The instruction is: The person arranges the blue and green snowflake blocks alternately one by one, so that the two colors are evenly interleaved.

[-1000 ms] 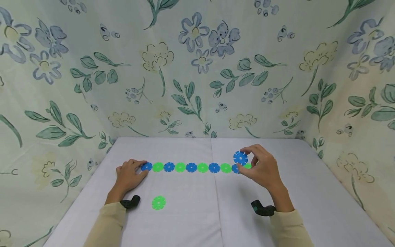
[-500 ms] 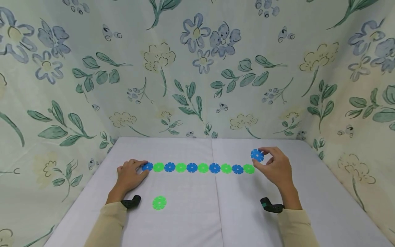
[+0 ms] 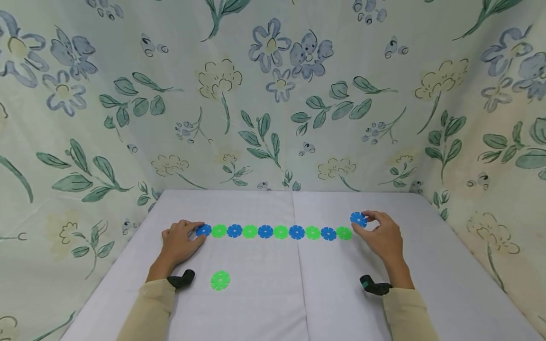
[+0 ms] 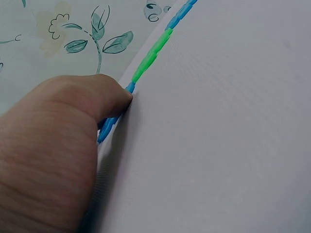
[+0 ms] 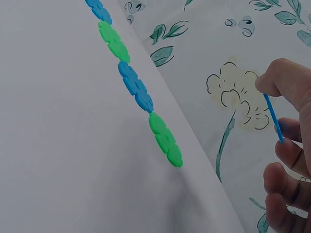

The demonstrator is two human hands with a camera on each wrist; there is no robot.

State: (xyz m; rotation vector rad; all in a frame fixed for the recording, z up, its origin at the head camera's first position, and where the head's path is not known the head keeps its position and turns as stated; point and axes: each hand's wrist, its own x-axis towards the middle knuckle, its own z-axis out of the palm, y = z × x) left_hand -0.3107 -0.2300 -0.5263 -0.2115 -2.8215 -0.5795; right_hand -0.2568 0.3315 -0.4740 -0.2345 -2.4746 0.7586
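A row of blue and green notched plastic discs (image 3: 280, 232) runs left to right across the table, colours alternating, edges meeting. At its left end my left hand (image 3: 181, 241) holds the end blue disc (image 3: 204, 230) between thumb and index finger; its thumb partly covers that disc in the left wrist view. My right hand (image 3: 381, 237) pinches another blue disc (image 3: 358, 219) by its edge, raised just above and right of the green disc (image 3: 344, 233) at the row's right end. Edge-on, that pinched blue disc (image 5: 273, 117) shows as a thin strip in the right wrist view.
A loose green disc (image 3: 220, 280) lies nearer me, below the row's left part. White cloth (image 3: 264, 303) with a crease covers the table. Floral fabric (image 3: 273, 104) hangs at the back and both sides.
My right hand has carried its blue disc rightward from over the row, then slightly down near the row's right end. My left hand stays on the left end disc.
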